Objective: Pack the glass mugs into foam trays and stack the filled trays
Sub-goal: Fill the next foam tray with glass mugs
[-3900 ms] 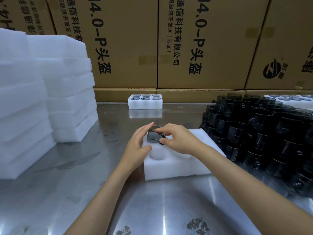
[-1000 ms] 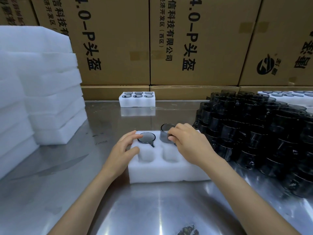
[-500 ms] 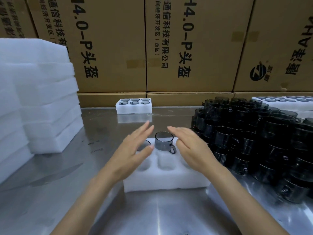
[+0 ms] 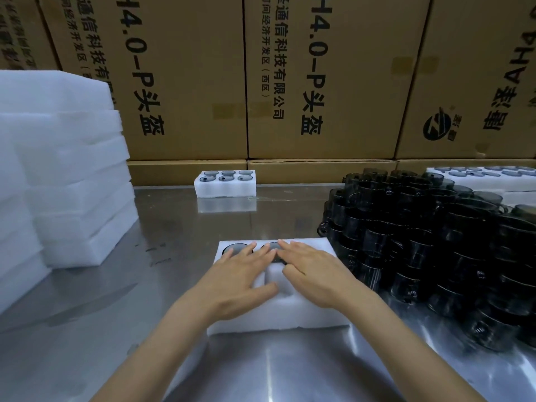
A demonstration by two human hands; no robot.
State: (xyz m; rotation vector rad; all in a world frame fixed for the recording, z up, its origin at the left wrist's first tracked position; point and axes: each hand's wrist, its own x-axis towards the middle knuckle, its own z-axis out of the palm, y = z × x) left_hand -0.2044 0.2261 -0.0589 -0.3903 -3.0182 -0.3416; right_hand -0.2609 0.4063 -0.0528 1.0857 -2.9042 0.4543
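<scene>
1. Pressing flat, left hand (image 4: 235,281) and right hand (image 4: 314,274), each grip apart, seat mugs (image 4: 271,250) in the foam tray (image 4: 278,319) near the table's (image 4: 87,329) front edge; two far pockets filled, others empty or hidden.
2. Unpacked mug pile (image 4: 435,248), right side: plenty left.
3. Filled tray (image 4: 225,184), far edge.

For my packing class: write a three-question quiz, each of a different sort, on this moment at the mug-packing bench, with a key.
1. True or false: the left hand and right hand lie flat on the near foam tray.
2. How many mugs fill the far foam tray? A four, B six, C eight.
3. Fill in: the pile of loose glass mugs lies to the person's ____.

Key: 1 true; 2 B; 3 right.
</scene>
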